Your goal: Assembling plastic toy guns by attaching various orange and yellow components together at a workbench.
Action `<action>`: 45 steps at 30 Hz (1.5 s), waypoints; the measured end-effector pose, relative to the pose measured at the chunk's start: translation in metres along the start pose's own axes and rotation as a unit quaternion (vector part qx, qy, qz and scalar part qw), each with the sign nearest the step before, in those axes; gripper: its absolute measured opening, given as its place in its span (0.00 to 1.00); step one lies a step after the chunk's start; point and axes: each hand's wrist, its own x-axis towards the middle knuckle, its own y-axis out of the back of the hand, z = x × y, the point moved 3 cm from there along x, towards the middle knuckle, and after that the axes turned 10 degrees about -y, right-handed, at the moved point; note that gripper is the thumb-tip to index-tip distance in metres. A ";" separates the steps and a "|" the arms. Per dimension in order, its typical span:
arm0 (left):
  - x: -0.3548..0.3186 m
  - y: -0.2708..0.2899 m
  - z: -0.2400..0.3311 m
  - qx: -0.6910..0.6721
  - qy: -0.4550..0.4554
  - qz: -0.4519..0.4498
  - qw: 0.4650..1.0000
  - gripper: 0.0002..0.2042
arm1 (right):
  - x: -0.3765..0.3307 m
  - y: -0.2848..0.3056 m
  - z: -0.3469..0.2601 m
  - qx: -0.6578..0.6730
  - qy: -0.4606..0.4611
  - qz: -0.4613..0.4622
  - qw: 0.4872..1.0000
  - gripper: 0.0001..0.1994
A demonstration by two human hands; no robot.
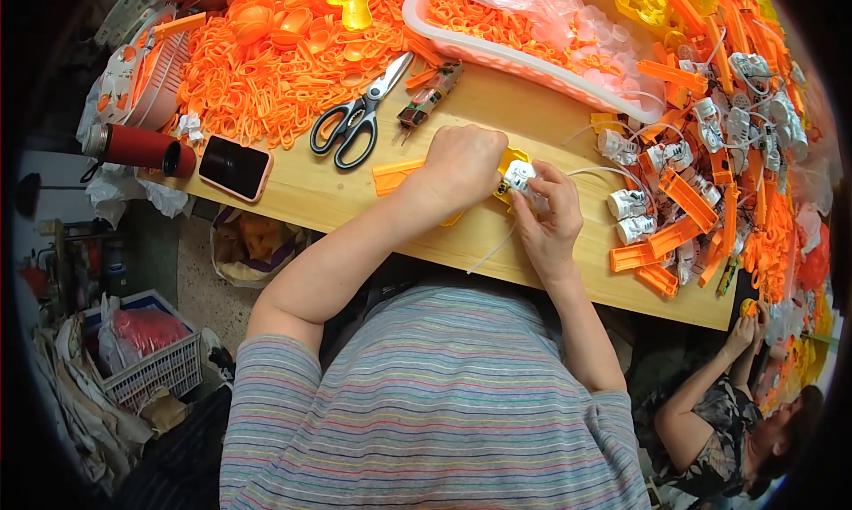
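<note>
Hands meet over the near edge of the wooden worktop (497,110): the left hand (461,166) is curled into a closed fist, pressing down on a yellow plastic piece (513,160) whose edge shows just past its knuckles, while the right hand (550,217) pinches a small white module (519,176) against that piece, fingers closed around it. A thin white wire (493,248) trails from the module back toward the person's body (its far end is hidden under the right hand). Just left of the left hand lies an orange flat strip (390,174), and beyond it black-handled scissors (357,119) and a small circuit board (429,96). Farther left sit a phone (234,167) and a red flask (138,148). Right of the right hand, more white modules (632,215) mix with orange strips (683,210). Beyond both hands, a heap of orange rings (257,75) and a white tray (524,63).
</note>
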 end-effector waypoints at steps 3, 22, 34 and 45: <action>-0.005 0.003 0.001 -0.001 -0.011 0.005 1.000 0.06 | -0.001 0.000 -0.001 -0.001 0.000 0.005 1.000 0.15; -0.049 0.057 -0.021 0.005 -0.094 0.017 0.995 0.19 | -0.001 -0.001 -0.006 -0.024 0.015 0.018 0.999 0.15; -0.029 0.045 -0.032 -0.344 0.020 -0.158 0.925 0.16 | -0.001 -0.001 -0.006 -0.024 0.008 0.018 1.000 0.15; -0.026 0.017 -0.023 -0.464 0.047 -0.033 0.884 0.17 | -0.002 -0.002 -0.005 -0.028 0.014 0.019 0.999 0.16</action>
